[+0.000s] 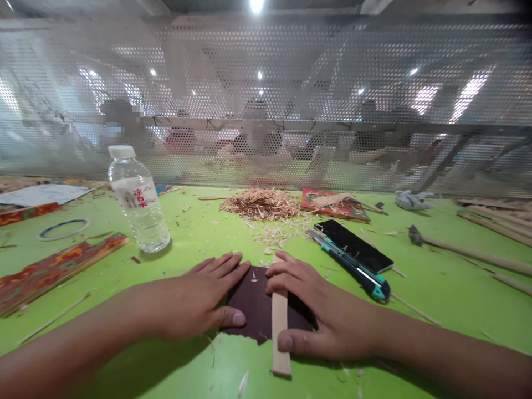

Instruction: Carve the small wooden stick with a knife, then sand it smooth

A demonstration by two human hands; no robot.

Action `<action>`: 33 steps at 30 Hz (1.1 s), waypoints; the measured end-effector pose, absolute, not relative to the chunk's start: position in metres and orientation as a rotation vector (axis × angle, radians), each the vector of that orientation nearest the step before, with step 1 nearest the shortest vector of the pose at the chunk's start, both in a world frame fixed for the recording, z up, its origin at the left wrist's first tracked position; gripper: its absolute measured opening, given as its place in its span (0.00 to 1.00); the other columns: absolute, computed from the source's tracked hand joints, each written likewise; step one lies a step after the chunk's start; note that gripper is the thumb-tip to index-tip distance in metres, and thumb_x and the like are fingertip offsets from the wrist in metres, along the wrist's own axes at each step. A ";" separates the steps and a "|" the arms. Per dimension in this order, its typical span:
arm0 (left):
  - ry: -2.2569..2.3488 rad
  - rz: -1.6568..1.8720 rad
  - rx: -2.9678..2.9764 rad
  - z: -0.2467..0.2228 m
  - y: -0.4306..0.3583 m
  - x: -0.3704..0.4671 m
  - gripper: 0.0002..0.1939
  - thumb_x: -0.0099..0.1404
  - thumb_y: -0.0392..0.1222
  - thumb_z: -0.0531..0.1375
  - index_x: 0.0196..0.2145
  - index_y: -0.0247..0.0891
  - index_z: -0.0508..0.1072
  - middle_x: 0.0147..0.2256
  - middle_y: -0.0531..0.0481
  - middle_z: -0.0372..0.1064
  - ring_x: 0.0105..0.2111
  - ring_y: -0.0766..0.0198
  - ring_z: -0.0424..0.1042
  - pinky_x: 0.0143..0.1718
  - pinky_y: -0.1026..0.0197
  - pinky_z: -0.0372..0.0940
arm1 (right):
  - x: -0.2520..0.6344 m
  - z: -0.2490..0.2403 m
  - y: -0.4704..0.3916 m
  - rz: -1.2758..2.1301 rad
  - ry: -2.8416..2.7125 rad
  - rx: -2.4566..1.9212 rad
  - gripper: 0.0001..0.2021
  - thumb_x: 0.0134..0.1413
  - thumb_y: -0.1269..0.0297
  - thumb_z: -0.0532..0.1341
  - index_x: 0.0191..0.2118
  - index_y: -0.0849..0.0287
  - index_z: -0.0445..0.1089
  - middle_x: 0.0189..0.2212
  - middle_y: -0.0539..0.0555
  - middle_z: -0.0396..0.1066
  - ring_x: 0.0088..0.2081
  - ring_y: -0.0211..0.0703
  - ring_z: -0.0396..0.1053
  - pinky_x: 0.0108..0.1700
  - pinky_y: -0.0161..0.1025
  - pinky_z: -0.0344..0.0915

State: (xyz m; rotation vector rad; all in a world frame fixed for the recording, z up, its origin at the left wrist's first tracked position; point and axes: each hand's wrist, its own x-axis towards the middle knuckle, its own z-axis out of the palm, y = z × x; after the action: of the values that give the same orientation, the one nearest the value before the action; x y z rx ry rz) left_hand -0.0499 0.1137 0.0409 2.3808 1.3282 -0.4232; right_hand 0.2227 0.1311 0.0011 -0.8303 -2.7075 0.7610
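A dark brown sheet (251, 302) with a ragged near edge lies on the green table (191, 366). My left hand (203, 296) rests flat on its left part, fingers spread. On the sheet's right part stands a pale wooden strip (280, 316), pointing away from me and reaching past the near edge. My right hand (311, 307) holds this strip, with the fingers over its far part and the thumb on its near part.
A water bottle (141, 205) stands at the left, near a patterned board (62, 271) and a tape ring (64, 229). Wood shavings (266, 204) lie ahead. Right are a phone (353, 244), a cutter (353, 269) and a hammer (469, 250). A perforated screen (291, 72) rises behind.
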 end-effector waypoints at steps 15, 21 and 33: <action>1.329 -0.444 2.374 0.040 0.114 -0.051 0.45 0.76 0.67 0.46 0.75 0.35 0.35 0.73 0.41 0.22 0.73 0.45 0.28 0.71 0.40 0.39 | 0.222 -0.001 0.133 0.762 -2.694 -0.812 0.35 0.57 0.36 0.63 0.59 0.60 0.67 0.66 0.66 0.60 0.74 0.67 0.39 0.72 0.65 0.40; 1.321 -0.395 2.381 0.038 0.114 -0.052 0.45 0.76 0.67 0.47 0.75 0.35 0.37 0.73 0.40 0.25 0.73 0.44 0.30 0.70 0.40 0.40 | 0.222 -0.001 0.133 0.764 -2.694 -0.813 0.35 0.58 0.37 0.63 0.59 0.60 0.67 0.66 0.66 0.60 0.74 0.66 0.39 0.72 0.65 0.40; 1.302 -0.386 2.427 0.040 0.113 -0.052 0.45 0.76 0.67 0.46 0.75 0.33 0.39 0.72 0.37 0.26 0.73 0.44 0.32 0.70 0.42 0.43 | 0.221 0.001 0.132 0.785 -2.683 -0.820 0.35 0.56 0.37 0.64 0.59 0.59 0.67 0.65 0.66 0.61 0.74 0.68 0.40 0.71 0.67 0.41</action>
State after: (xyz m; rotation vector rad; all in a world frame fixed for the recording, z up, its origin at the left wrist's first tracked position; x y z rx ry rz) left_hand -0.0519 0.1131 0.0397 2.4270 1.3017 -0.3865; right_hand 0.2212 0.1321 0.0012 -0.8201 -2.6826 0.7847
